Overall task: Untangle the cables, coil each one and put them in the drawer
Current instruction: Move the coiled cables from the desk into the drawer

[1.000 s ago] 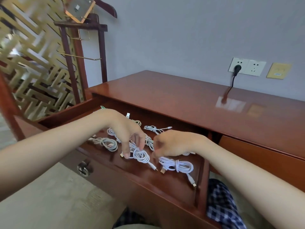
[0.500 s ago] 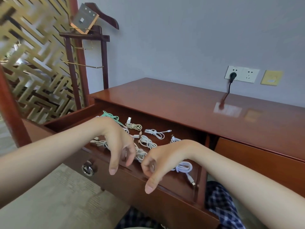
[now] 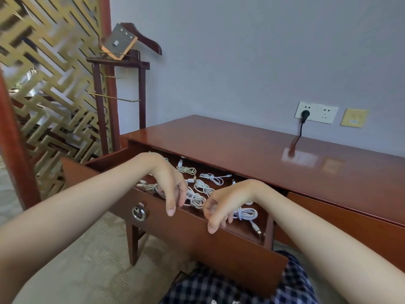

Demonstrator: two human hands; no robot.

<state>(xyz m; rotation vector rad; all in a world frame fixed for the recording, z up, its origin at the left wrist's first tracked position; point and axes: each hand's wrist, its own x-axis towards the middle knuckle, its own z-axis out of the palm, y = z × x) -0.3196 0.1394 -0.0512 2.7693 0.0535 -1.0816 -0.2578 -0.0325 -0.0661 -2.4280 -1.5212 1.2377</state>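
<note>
The wooden drawer (image 3: 197,238) of the desk stands pulled out. Several coiled cables lie inside it, among them a white coil (image 3: 196,199) near the front, another white coil (image 3: 246,213) at the right and a cream coil (image 3: 186,170) at the back. My left hand (image 3: 168,183) hangs over the drawer's front edge with its fingers pointing down and holds nothing. My right hand (image 3: 223,202) hangs the same way just to its right, also holding nothing. Both hands hide part of the cables.
A metal ring handle (image 3: 139,212) sits on the drawer front. The glossy desk top (image 3: 263,154) runs to the right, with a black plug (image 3: 304,114) in the wall socket behind. A wooden valet stand (image 3: 122,84) and a gold lattice screen (image 3: 50,84) stand at the left. My checked trousers (image 3: 219,286) are under the drawer.
Both hands have let go of the coils in the drawer and drawn back to its front edge, fingers now hanging down over it. The cables stay where they lay.
</note>
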